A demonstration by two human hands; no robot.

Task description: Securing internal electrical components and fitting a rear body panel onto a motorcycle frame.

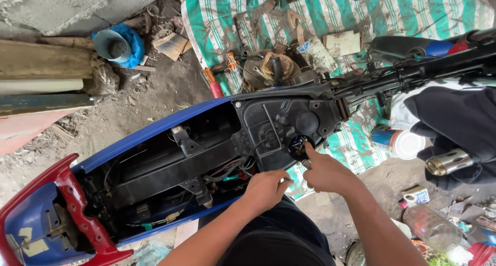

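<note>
A blue motorbike (155,129) with its seat off lies across the view, showing a black inner frame, wiring and a black plastic cover (281,124). A round dark opening (298,143) sits in that cover. My right hand (326,172) points its index finger into the opening's edge and seems to hold a small metal piece below. My left hand (266,189) rests closed on the bike's near edge beside the wires; what it grips is hidden.
A red grab rail (77,209) ends the bike at the left. A striped green and white tarp (320,18) with tools and parts lies beyond. A tin can (398,142), chrome exhaust tip (448,161), plastic bottle (431,227) and dirt ground surround.
</note>
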